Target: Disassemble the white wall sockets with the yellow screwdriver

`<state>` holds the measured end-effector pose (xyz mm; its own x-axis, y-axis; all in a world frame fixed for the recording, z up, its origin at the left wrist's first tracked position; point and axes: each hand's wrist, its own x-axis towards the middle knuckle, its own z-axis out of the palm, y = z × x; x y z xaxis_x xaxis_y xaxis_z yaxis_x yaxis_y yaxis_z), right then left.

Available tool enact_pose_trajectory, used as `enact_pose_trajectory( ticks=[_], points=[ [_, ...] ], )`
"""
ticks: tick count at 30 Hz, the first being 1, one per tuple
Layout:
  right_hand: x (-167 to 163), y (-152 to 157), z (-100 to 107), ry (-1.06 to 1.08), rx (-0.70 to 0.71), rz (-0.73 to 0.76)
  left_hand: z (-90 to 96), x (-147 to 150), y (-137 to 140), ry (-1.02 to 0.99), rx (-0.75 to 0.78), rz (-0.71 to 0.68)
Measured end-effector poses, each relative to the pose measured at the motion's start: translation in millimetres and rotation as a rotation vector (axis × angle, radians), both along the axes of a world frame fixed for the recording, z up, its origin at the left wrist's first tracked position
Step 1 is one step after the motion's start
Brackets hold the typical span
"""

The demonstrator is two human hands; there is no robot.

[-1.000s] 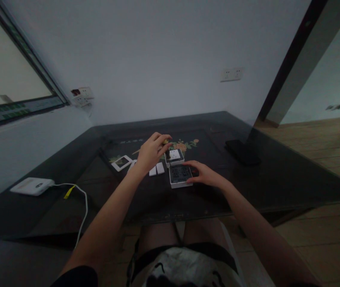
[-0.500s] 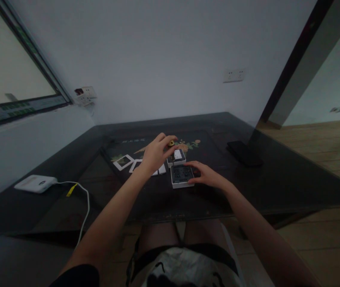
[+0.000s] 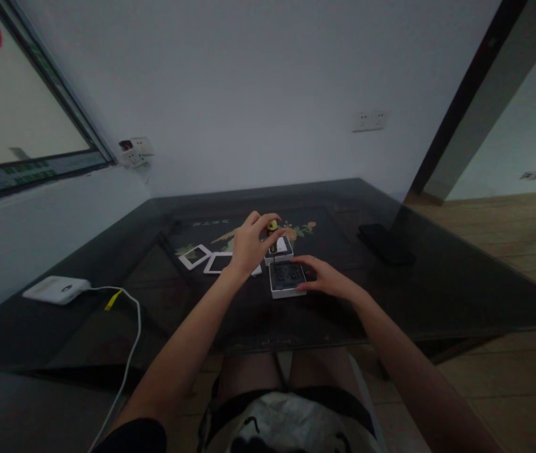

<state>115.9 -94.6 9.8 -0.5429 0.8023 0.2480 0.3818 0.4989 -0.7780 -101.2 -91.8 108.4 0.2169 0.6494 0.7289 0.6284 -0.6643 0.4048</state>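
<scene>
My left hand [image 3: 249, 244] is closed around the yellow-and-black handle of a screwdriver [image 3: 272, 225]. Its thin shaft points down to the far left edge of a square white wall-plate unit [image 3: 289, 292] with a black back facing up. My right hand [image 3: 323, 275] grips that unit from the right, thumb on the near side and fingers at the far corner. Just behind it lies a second, similar white unit [image 3: 279, 257], partly hidden by the screwdriver and left hand. White square frames [image 3: 195, 257] rest left of my left hand, one partly covered by the wrist.
A black flat case-like object [image 3: 385, 243] lies on the dark table [image 3: 343, 321] to the right. On the left is a white box-shaped device [image 3: 56, 290] with a white cable [image 3: 138, 318] running off the near edge. Wall sockets [image 3: 370, 121] are on the wall behind.
The screwdriver has turned in my left fingers, and more of its handle and shaft shows. My right hand stays on the wall-plate unit, and the view has shifted very slightly.
</scene>
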Motion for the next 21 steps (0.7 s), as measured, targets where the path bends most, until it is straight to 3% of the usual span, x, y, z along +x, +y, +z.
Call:
enact_pose_trajectory(
  ticks=[8,10,15,18,21],
  points=[
    [0.4,-1.4,2.4,-0.009,-0.011,0.000,8.5,-18.5,3.6,-0.126,-0.311,-0.366],
    [0.6,-1.2,1.5,-0.004,-0.015,0.003,4.3,-15.9,4.0,-0.142,-0.259,-0.315],
    [1.3,0.4,-1.2,-0.003,0.015,0.009,-4.6,-0.8,1.7,-0.102,0.030,0.036],
    [1.8,1.4,-1.8,-0.009,0.025,0.015,0.1,-1.2,0.4,-0.095,-0.011,-0.029],
    [2.2,1.6,-2.0,-0.005,0.019,0.019,7.0,-8.3,-0.5,-0.137,-0.170,-0.250]
  ],
)
